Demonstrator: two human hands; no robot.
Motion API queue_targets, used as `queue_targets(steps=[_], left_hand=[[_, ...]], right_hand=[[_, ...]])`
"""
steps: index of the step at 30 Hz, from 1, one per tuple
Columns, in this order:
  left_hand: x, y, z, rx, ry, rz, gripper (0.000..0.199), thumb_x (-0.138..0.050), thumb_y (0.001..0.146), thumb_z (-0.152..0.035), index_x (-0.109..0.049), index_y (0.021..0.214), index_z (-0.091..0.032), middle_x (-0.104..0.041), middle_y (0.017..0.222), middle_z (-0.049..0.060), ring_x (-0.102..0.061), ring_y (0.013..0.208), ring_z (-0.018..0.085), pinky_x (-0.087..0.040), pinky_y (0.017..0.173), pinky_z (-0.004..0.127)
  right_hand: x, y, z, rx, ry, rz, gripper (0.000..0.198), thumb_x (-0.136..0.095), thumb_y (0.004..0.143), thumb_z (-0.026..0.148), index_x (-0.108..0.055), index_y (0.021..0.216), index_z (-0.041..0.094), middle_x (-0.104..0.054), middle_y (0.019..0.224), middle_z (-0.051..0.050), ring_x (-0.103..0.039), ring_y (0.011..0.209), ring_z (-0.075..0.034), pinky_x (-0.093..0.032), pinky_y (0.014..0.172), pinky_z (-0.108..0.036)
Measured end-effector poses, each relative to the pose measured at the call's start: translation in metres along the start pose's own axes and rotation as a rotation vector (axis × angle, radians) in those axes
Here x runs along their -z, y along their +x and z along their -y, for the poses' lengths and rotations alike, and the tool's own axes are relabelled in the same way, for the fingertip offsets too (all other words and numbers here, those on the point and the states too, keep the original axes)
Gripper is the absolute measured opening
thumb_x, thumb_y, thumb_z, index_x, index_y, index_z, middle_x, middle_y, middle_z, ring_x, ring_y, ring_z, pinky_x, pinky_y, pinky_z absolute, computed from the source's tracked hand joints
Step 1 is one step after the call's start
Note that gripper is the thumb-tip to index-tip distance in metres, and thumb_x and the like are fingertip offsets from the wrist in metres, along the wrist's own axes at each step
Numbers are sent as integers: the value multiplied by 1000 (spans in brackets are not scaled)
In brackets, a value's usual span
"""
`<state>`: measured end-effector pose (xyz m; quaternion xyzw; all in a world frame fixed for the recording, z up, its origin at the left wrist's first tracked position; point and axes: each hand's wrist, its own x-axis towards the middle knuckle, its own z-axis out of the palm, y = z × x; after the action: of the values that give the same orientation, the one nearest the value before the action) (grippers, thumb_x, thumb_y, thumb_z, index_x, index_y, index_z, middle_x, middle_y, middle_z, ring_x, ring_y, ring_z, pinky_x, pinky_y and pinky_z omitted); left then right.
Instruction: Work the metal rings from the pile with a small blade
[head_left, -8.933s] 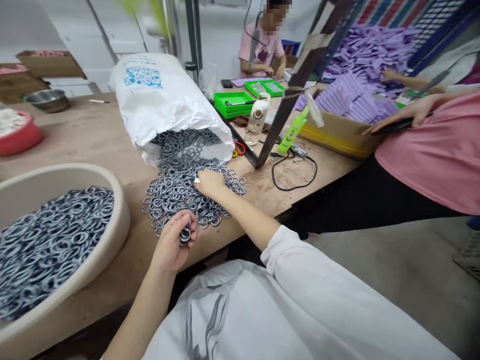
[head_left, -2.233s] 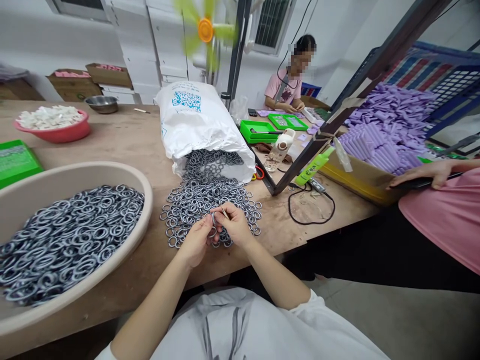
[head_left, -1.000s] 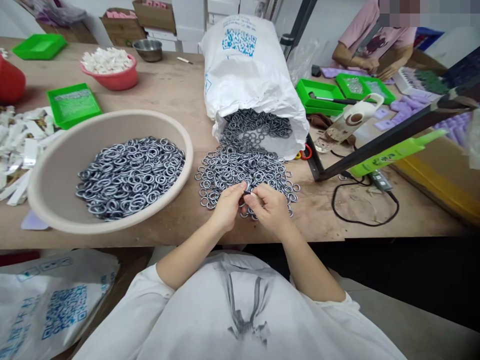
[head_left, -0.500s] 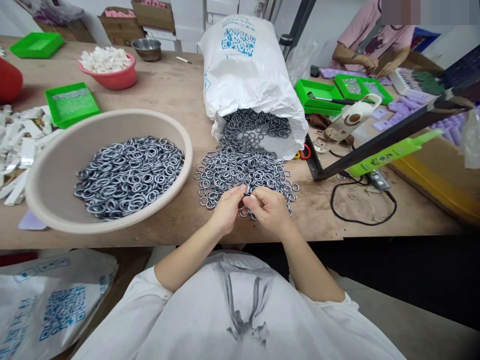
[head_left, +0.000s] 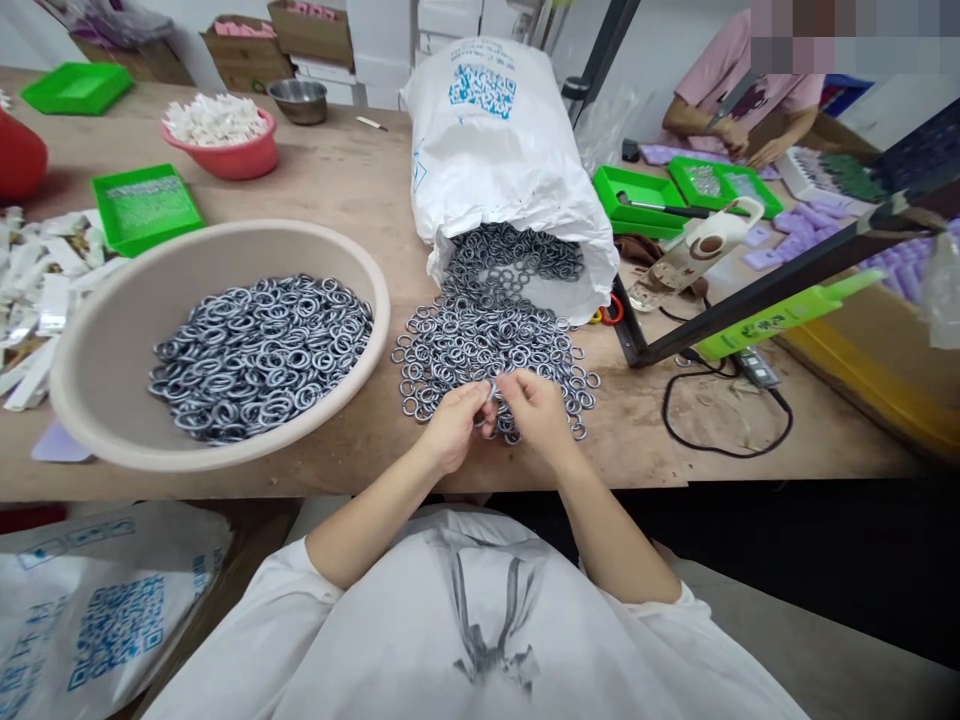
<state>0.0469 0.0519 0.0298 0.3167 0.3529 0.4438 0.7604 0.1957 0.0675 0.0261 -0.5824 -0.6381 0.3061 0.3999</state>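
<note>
Small grey metal-looking rings (head_left: 465,340) lie in a loose pile on the wooden table, spilling from the mouth of a white woven sack (head_left: 510,170). Over the near edge of this pile my left hand (head_left: 454,425) is closed, thumb and forefinger pinching a grey ring (head_left: 492,391). Close beside it, my right hand (head_left: 536,408) has its fingers pressed together at the ring; whatever they hold is hidden. Left of my hands stands a large beige basin (head_left: 97,385), part filled with many similar rings (head_left: 262,355).
A black metal frame (head_left: 697,325), a green bottle (head_left: 780,318) and a black cable (head_left: 667,425) are at the right. Green trays (head_left: 636,190) stand behind them, near a co-worker's hands (head_left: 750,145). A red bowl (head_left: 225,160) of white pieces sits at the back left.
My right hand has turned and its fingertips have shifted up. A pale piece seen in it earlier no longer shows. My left hand has stayed about in place. The view has shifted slightly.
</note>
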Motion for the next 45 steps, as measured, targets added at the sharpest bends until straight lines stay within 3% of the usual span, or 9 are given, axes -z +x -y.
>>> queue_targets(steps=[4,11,18,23,27,31,35,39,45], left_hand=[[6,-7,0,18,19,58,46,-72,77,-54,-52,62,-15,-54,59,-2,-49,48,6,-36,48,20],[26,-1,-13,52,-84,-56,38,-78,71,-28,-70,105,-14,-70,83,4,-56,56,6,-45,53,19],[31,6,-18,23,-92,-195,19,-67,74,-31,-66,80,-12,-61,70,1,-54,52,8,-47,46,21],[25,10,-20,8,-31,-164,32,-73,74,-45,-60,77,-15,-57,71,-1,-51,52,8,-42,41,19],[20,16,-13,-49,153,-186,31,-74,76,-45,-57,79,-19,-47,59,-8,-36,43,6,-27,39,18],[16,30,-1,-213,416,-171,22,-73,81,-39,-64,84,-18,-51,62,-6,-41,54,8,-32,53,20],[12,40,4,-288,553,-156,25,-69,83,-37,-61,70,-17,-50,62,-4,-42,61,10,-31,57,21],[7,35,-1,-93,327,-163,32,-66,83,-47,-58,71,-18,-47,59,-4,-39,49,8,-26,47,22],[-1,16,-10,21,179,-41,40,-71,75,-54,-55,71,-18,-48,59,-4,-42,45,7,-26,40,19]], right_hand=[[12,46,-18,-70,-387,-170,51,-47,95,59,-52,61,21,-48,54,1,-43,57,-16,-29,58,-29],[2,106,-21,-76,-834,38,26,-65,90,36,-72,109,21,-67,114,-13,-63,96,-28,-41,75,-33],[2,106,-33,-54,-826,56,32,-66,89,43,-73,111,20,-67,115,-13,-64,98,-29,-44,77,-35],[12,106,-36,-82,-644,-14,24,-68,85,37,-73,98,17,-70,102,-11,-62,93,-27,-43,76,-34],[15,79,-27,-103,-72,-3,25,-68,82,41,-60,74,19,-55,63,2,-48,61,-15,-36,58,-28],[2,40,-14,-122,314,34,35,-72,76,51,-54,71,21,-44,59,7,-35,53,-10,-29,51,-25],[-7,25,-16,-160,364,16,37,-68,79,55,-54,73,21,-44,60,6,-36,53,-10,-31,50,-25],[-3,22,-17,-69,226,-168,32,-69,80,52,-62,81,21,-59,75,0,-51,70,-15,-43,64,-28],[2,7,5,119,307,23,32,-76,78,53,-74,91,24,-66,84,-2,-59,80,-18,-48,79,-34]])
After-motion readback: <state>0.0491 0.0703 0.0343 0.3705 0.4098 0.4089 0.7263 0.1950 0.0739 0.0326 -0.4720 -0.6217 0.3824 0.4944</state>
